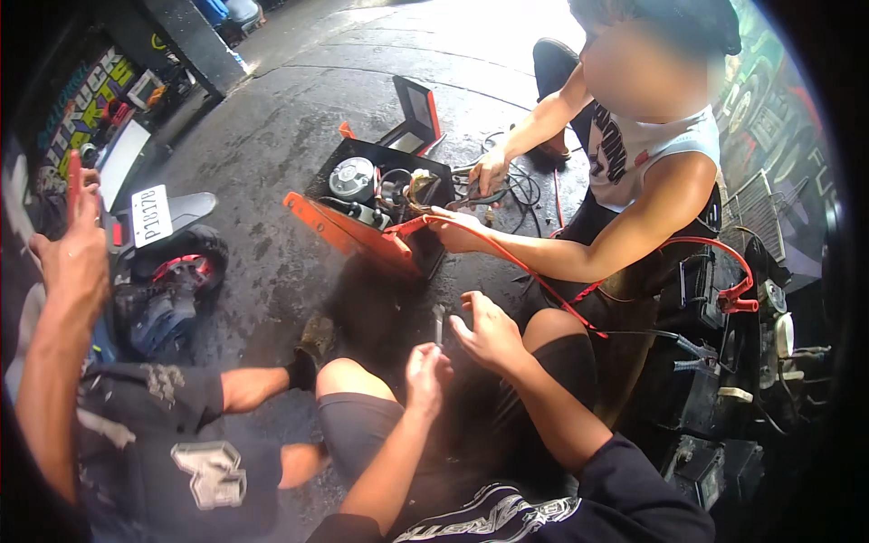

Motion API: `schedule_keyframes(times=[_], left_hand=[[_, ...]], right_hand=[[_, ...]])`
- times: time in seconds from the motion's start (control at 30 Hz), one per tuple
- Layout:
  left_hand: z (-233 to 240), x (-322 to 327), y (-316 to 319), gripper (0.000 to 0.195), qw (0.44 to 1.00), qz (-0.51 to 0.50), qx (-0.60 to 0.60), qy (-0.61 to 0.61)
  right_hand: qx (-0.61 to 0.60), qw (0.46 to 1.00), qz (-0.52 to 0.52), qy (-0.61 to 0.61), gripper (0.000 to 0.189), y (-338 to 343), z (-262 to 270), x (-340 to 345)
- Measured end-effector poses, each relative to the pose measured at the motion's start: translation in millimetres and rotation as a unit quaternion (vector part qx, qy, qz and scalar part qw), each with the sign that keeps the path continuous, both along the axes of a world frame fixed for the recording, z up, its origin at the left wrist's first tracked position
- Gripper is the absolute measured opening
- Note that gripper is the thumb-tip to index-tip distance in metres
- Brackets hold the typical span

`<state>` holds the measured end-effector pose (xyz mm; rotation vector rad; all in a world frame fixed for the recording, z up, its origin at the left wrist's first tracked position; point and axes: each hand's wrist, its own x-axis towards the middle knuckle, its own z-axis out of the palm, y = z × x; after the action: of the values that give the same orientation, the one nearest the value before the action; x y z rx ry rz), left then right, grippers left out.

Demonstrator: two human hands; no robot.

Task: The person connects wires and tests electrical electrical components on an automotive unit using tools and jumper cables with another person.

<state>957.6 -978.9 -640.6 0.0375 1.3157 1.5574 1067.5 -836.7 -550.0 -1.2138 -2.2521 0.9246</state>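
Observation:
My left hand (428,380) holds a small metal wrench (438,326) upright between thumb and fingers, above my lap. Close beside it, to the right, my right hand (487,331) is empty with its fingers spread and slightly bent. Beyond both hands lies an opened machine with an orange and black metal housing (353,234), showing a round silver motor (353,178) and loose wires (415,190). A co-worker's hands (485,176) are at its right side, one with pliers (483,198). A red cable (516,261) runs from the machine towards the right.
A second person with a raised arm (75,305) sits close on my left, holding a red object. A motorcycle's rear wheel (187,265) is behind. On the right are a red clamp (736,298), a blue-grey clamp (696,356) and batteries (699,468). Black cables (523,203) lie near the co-worker.

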Motion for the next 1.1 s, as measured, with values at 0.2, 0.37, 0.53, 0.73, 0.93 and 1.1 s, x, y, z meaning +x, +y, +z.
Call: schedule_keyframes(times=[0.2, 0.37, 0.53, 0.73, 0.93, 1.1], left_hand=[[77, -24, 17, 0.018, 0.798, 0.017, 0.016, 0.602], [156, -111, 51, 0.019, 0.737, -0.072, -0.069, 0.669], [154, -192, 184, 0.035, 0.57, -0.178, -0.199, 0.777], [102, -234, 238, 0.047, 0.434, -0.32, -0.258, 0.802], [101, -250, 237, 0.039, 0.527, -0.315, -0.193, 0.765], [105, -284, 231, 0.035, 0.58, -0.226, -0.168, 0.765]], right_hand=[[-0.412, 0.833, 0.202, 0.31, 0.032, -21, -41, -68], [-0.343, 0.872, -0.028, 0.348, 0.034, -18, 0, -79], [-0.317, 0.885, 0.038, 0.339, 0.023, -26, -17, -78], [-0.296, 0.894, 0.015, 0.336, 0.022, -19, -22, -78], [-0.404, 0.854, 0.032, 0.327, 0.028, -12, -23, -88], [-0.42, 0.854, 0.006, 0.307, 0.028, -11, -39, -111]])
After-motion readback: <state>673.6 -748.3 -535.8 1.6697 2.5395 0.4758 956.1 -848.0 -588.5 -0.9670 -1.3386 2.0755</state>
